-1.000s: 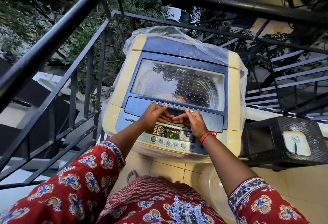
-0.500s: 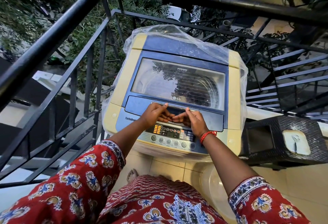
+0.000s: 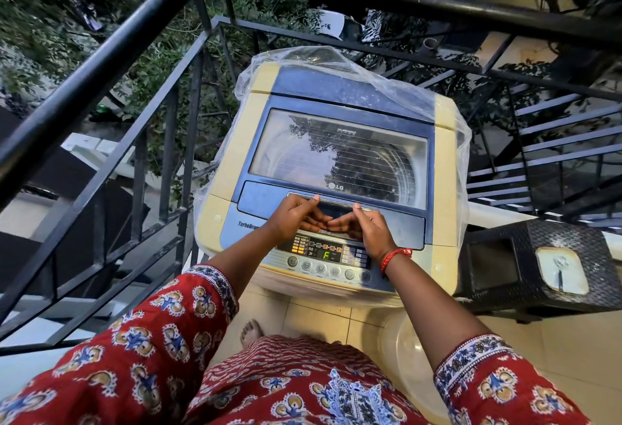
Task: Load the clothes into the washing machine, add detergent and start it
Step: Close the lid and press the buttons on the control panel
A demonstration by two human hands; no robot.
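A cream and blue top-loading washing machine (image 3: pixel 229 155) stands in front of me, with its glass lid (image 3: pixel 336 155) down. My left hand (image 3: pixel 292 219) and my right hand (image 3: pixel 367 227) rest side by side on the lid's front handle strip (image 3: pixel 397 222); the fingers curl under its edge and the thumbs lie on top. Just below my hands the control panel (image 3: pixel 326 254) is lit, showing a green "F" over a row of round buttons. Through the glass I see the steel drum; no clothes can be made out through the reflections. No detergent is in view.
Clear plastic sheet (image 3: pixel 451 115) drapes the machine's back and right side. A black metal railing (image 3: pixel 111 67) runs along the left and across the back. A dark wicker stand (image 3: pixel 538 263) is at the right, a pale plastic tub (image 3: pixel 404 354) on the tiled floor near my feet.
My hands have stayed on the lid's handle. The display changed from a row of digits to a single green "F".
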